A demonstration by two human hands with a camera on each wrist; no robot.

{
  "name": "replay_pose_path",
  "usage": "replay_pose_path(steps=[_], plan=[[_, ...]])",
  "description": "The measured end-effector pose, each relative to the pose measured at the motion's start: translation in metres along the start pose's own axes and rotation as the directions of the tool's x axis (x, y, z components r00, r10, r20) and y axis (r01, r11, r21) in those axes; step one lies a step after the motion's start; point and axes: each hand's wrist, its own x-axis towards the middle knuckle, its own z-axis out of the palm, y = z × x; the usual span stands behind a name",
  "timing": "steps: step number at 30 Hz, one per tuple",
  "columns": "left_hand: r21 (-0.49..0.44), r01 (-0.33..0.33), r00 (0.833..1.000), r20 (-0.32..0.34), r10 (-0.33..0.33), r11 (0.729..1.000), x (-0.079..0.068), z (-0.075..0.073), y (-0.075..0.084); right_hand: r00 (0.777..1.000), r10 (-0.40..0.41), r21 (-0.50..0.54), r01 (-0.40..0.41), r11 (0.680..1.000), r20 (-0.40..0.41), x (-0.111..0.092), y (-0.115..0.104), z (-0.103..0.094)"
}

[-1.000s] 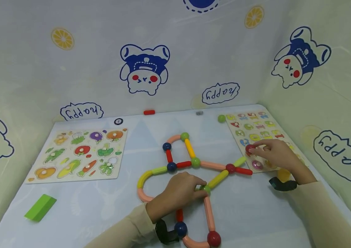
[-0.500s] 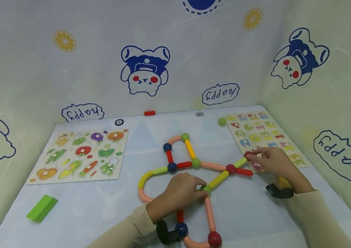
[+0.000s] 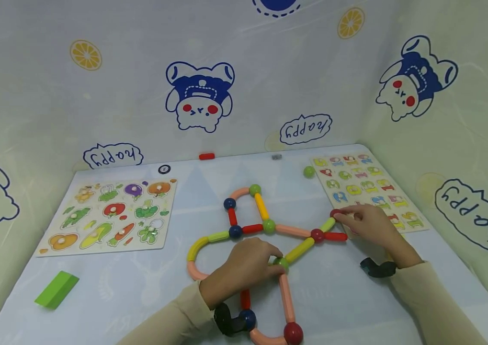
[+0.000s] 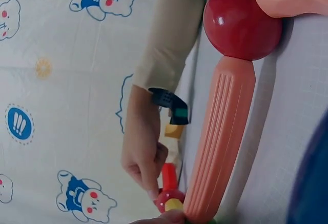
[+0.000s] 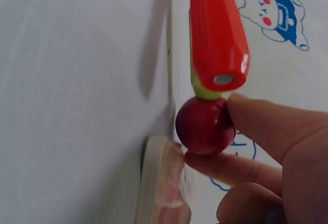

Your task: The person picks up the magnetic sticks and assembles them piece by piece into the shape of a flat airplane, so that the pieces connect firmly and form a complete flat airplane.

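My left hand (image 3: 244,266) pinches a green ball (image 3: 284,264) in the linked figure of magnetic rods and balls. A yellow rod (image 3: 300,251) and a straight pink rod (image 4: 220,137) run from that ball. With thumb and finger, my right hand (image 3: 366,227) pinches a small red ball (image 5: 205,126). This ball touches the free end of a light green rod (image 3: 328,224), beside a red rod (image 5: 218,34). Both rods join at another red ball (image 3: 317,235). My left hand and wrist cover part of the figure's near loop.
A vegetable puzzle board (image 3: 106,247) lies at the left, a number puzzle board (image 3: 356,179) at the right near the red ball. Around them are a green block (image 3: 57,290), a loose green ball (image 3: 309,171) and a red piece (image 3: 207,156) at the back edge.
My right hand has moved left from over the number board, bringing the red ball against the light green rod's end. My left hand keeps its hold on the green ball.
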Motion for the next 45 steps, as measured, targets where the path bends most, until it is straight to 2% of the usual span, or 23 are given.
replay_pose_path(steps=[5, 11, 15, 18, 20, 23, 27, 31, 35, 39, 42, 45], plan=[[0.025, -0.002, 1.0, 0.005, 0.002, 1.0, 0.0, -0.001, 0.001, 1.0, 0.0, -0.013, 0.0, 1.0, 0.018, 0.0, 0.0, -0.002], [0.083, 0.0, 1.0, 0.0, 0.0, 0.997, -0.003, -0.004, 0.004, 0.999, -0.046, 0.019, 0.046, 0.999, 0.016, 0.002, 0.0, 0.0], [0.091, -0.012, 1.0, -0.011, 0.013, 0.996, -0.003, -0.004, 0.005, 0.998, -0.053, -0.007, 0.053, 0.999, 0.045, 0.008, -0.002, -0.006], [0.09, -0.013, 1.0, -0.011, 0.014, 0.996, -0.003, -0.005, 0.005, 0.997, -0.055, -0.02, 0.056, 0.998, 0.059, 0.021, -0.005, -0.018], [0.088, -0.009, 1.0, -0.009, 0.009, 0.996, -0.003, -0.006, 0.004, 0.996, -0.077, -0.027, 0.078, 0.997, 0.054, 0.037, -0.008, -0.027], [0.089, -0.002, 1.0, -0.002, 0.002, 0.996, -0.004, -0.006, 0.004, 0.992, -0.09, -0.02, 0.092, 0.996, 0.086, 0.064, -0.015, -0.034], [0.097, -0.004, 1.0, 0.013, 0.003, 0.995, -0.004, -0.005, 0.004, 0.985, -0.097, -0.041, 0.104, 0.994, 0.146, 0.093, -0.02, -0.03], [0.098, -0.01, 1.0, 0.02, 0.008, 0.995, -0.003, -0.003, 0.004, 0.983, -0.076, -0.062, 0.088, 0.994, 0.168, 0.106, -0.021, -0.018], [0.089, -0.013, 1.0, 0.012, 0.012, 0.996, -0.003, -0.003, 0.003, 0.982, -0.037, -0.062, 0.049, 0.997, 0.188, 0.109, -0.022, -0.011], [0.082, -0.013, 1.0, 0.007, 0.013, 0.997, -0.003, -0.004, 0.003, 0.986, -0.021, -0.059, 0.031, 0.998, 0.168, 0.105, -0.022, -0.008], [0.08, -0.014, 1.0, 0.005, 0.014, 0.997, -0.003, -0.005, 0.003, 0.992, -0.035, -0.067, 0.044, 0.997, 0.124, 0.093, -0.02, -0.009], [0.079, -0.014, 1.0, 0.001, 0.014, 0.997, -0.004, -0.005, 0.002, 0.996, -0.05, -0.057, 0.054, 0.997, 0.073, 0.069, -0.018, -0.016]])
